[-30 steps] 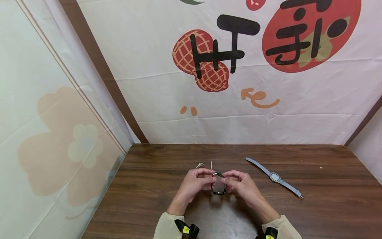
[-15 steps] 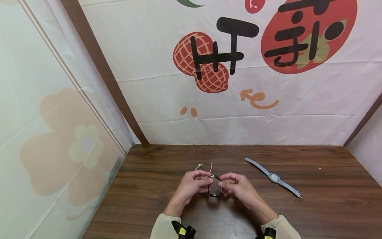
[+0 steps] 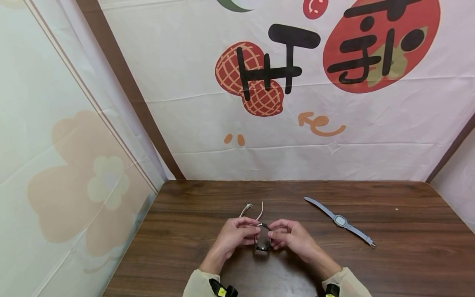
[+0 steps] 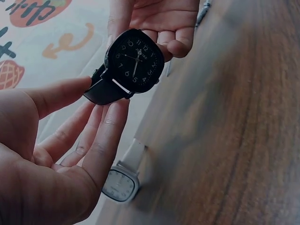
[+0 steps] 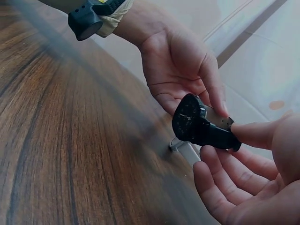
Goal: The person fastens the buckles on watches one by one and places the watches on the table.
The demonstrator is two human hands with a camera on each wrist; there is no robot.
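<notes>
A black wristwatch (image 3: 262,248) is held up between the two hands, its strap bent round into a loop. The square black dial (image 4: 136,61) with white numerals faces toward the person. With thumb and fingertips the left hand (image 3: 231,236) pinches the strap on one side. On the other side the right hand (image 3: 295,240) pinches the strap between thumb and fingers. Behind the hands lies a white wristwatch (image 4: 123,183) on the table; the head view shows only its strap ends, the rest hidden by the left hand and the black watch.
A light blue wristwatch (image 3: 340,221) lies stretched out on the brown wooden table (image 3: 371,198), right of the hands. A printed white cloth (image 3: 193,115) hangs behind the table, with another at the left side. Each sleeve carries a black wrist camera.
Both hands have shifted a little left and nearer the person with the black wristwatch between them. More of the white wristwatch's strap shows now. The blue wristwatch stays where it was.
</notes>
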